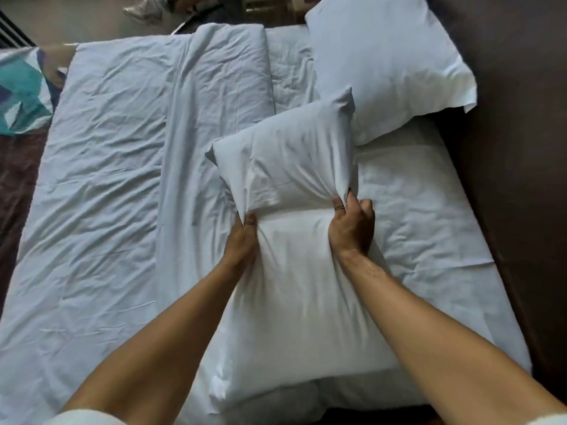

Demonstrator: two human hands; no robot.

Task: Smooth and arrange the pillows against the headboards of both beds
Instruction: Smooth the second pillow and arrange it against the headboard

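A white pillow [294,296] lies on the bed in front of me, pinched in at its middle so it bends upward at the far end. My left hand [244,240] grips its left side and my right hand [351,228] clutches a fold of its case on the right. A second white pillow [383,62] leans against the dark brown headboard [515,118] at the upper right. The held pillow sits apart from the headboard, on the white sheet [429,210].
A rumpled white duvet [116,179] covers the left of the bed. A teal and white patterned cushion [21,90] lies at the far left edge. A person's shoe [144,9] shows on the floor beyond the bed.
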